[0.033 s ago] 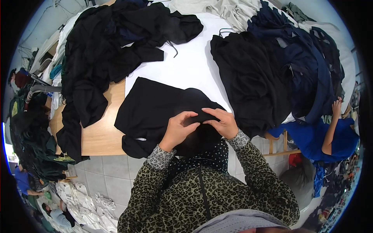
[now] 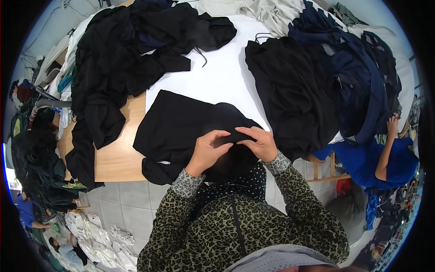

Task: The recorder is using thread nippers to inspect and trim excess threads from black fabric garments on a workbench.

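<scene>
A black garment (image 2: 181,115) lies spread over the table's near edge, partly hanging down toward my lap. My left hand (image 2: 206,152) pinches its near edge between thumb and fingers. Close beside it, my right hand (image 2: 260,143) grips the same edge in a like pinch, so a short stretch of cloth is held between the two. What kind of garment it is I cannot make out. The part below my hands is dark and hard to read.
Black clothes (image 2: 131,54) are heaped at the far left, and a black garment pile (image 2: 294,90) lies at the right beside navy clothes (image 2: 353,77). White sheeting (image 2: 217,81) covers part of the wooden table (image 2: 120,158). At the right, a person in blue (image 2: 385,158) works nearby.
</scene>
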The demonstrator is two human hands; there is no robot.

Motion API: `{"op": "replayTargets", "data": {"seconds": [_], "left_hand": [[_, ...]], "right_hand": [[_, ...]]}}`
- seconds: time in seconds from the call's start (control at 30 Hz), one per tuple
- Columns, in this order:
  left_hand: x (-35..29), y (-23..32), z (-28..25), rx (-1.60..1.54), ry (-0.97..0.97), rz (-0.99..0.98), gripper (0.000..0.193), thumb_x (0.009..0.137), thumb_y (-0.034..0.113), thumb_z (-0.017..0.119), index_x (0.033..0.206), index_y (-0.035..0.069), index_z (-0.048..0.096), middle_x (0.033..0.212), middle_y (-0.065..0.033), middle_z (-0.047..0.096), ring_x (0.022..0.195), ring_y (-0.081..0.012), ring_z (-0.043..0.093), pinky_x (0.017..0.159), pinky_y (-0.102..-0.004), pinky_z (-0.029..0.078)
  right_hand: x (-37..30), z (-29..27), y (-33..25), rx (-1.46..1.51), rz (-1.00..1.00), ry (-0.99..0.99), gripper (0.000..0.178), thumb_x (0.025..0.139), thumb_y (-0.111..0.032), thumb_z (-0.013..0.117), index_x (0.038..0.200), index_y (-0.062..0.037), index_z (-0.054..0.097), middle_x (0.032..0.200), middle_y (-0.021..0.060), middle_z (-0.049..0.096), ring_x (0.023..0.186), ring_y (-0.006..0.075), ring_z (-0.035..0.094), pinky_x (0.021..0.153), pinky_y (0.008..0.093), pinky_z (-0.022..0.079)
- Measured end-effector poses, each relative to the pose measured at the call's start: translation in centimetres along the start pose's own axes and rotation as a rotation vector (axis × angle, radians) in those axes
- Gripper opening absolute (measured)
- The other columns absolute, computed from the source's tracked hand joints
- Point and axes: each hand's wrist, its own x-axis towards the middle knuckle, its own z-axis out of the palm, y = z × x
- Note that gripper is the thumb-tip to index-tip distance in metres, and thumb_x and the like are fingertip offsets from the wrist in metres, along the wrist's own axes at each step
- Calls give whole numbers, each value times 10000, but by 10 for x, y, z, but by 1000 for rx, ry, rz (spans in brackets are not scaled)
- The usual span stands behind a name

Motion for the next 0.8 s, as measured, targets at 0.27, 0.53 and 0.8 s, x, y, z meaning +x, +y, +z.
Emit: {"op": "replayTargets", "data": {"seconds": [0.27, 0.53, 0.8], "left_hand": [[2, -4, 0, 63, 0, 40, 171, 773, 4, 701, 914, -27, 610, 849, -29, 640, 766, -62, 597, 665, -214, 493], [4, -3, 0, -110, -43, -128, 153, 774, 26, 722, 882, -3, 618, 808, 0, 626, 714, -40, 562, 635, -183, 459], [7, -10, -4, -322, -97, -318, 137, 781, 23, 707, 877, 14, 609, 844, -7, 619, 796, -64, 570, 717, -198, 463]], "right_hand": [[-1, 8, 4, 284, 116, 94, 203, 728, -5, 721, 926, 7, 677, 778, 83, 653, 691, 155, 621, 627, 250, 483], [-7, 11, 10, 505, 369, -14, 154, 779, -69, 719, 894, 19, 665, 827, 46, 669, 742, 96, 602, 675, 232, 478], [-3, 14, 5, 557, 347, -44, 206, 801, -93, 710, 970, 16, 663, 875, 41, 673, 789, 80, 597, 737, 213, 470]]}}
